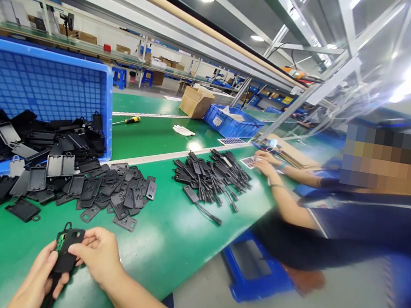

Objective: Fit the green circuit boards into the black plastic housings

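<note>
My left hand (37, 270) is closed round a small black plastic case with a loop at its top (68, 226). Part of a green circuit board (60, 242) shows along the case's left side, and a black cable hangs below. A flat black cover (66, 255) lies slightly askew over the case. My right hand (103, 257) pinches this cover, thumb on its face and fingers at its right edge; whether it is seated I cannot tell. Beyond my hands lies a pile of loose black covers (121, 190), with black case shells (36, 178) to its left.
A tipped blue crate (110, 107) spills shells onto the green table (157, 261). Assembled black units with cables (213, 176) are heaped to the right. A screwdriver (133, 119) and white glove (183, 130) lie farther back. A co-worker (365, 226) sits at the right, hands on the table.
</note>
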Action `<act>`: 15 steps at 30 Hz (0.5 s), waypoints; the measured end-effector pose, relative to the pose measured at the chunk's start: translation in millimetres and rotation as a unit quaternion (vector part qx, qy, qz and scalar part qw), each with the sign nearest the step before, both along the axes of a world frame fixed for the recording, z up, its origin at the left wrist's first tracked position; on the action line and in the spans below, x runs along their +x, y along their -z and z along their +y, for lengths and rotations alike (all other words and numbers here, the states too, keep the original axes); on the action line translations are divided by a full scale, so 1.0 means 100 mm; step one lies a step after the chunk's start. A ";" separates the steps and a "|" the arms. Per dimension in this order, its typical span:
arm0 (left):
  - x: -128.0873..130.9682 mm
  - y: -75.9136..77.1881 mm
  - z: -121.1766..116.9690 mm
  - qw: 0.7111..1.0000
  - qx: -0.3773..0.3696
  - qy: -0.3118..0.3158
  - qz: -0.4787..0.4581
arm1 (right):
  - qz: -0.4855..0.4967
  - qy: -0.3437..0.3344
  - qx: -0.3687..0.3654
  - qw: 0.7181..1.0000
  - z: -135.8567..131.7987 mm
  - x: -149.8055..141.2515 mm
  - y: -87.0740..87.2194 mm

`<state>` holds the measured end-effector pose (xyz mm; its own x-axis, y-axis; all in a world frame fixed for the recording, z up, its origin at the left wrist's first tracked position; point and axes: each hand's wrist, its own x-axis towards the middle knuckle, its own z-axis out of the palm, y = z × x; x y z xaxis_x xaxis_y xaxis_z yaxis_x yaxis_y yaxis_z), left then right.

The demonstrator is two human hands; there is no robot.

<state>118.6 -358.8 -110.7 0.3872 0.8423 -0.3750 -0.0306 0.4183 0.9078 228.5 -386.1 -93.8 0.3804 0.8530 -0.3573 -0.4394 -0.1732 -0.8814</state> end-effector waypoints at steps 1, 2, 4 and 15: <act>0.00 0.02 -0.01 1.000 0.016 0.016 0.009 | -0.011 0.007 -0.001 1.000 0.00 0.00 0.01; 0.00 0.02 -0.01 0.999 0.034 0.030 0.023 | -0.023 0.014 -0.002 1.000 0.01 0.00 0.01; -0.03 0.01 -0.04 0.993 0.082 0.046 0.064 | -0.042 0.024 -0.002 0.999 0.00 0.00 0.02; -0.07 0.06 -0.13 0.967 0.198 0.088 0.133 | -0.034 0.009 -0.002 0.999 -0.07 0.02 0.01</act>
